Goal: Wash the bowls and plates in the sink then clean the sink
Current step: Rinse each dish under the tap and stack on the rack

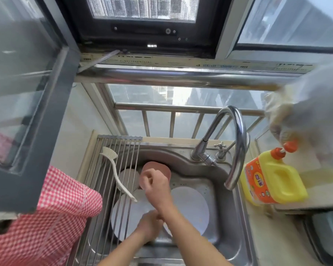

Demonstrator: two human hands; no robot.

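A steel sink (227,214) holds a pink bowl (158,167) at the back, a white plate (192,206) on the right and another white plate (123,214) on the left. A third white dish (129,179) lies under the rack. My right hand (156,182) is curled in a loose fist right in front of the pink bowl; whether it holds the rim is unclear. My left hand (148,225) wraps its fingers around my right wrist above the plates.
A roll-up wire rack (104,181) covers the sink's left side with a white dish brush (115,173) on it. The curved faucet (238,143) arches over the right side. A yellow detergent bottle (273,179) stands on the right counter under a hanging glove (296,116). A red checked cloth (46,217) hangs on the left.
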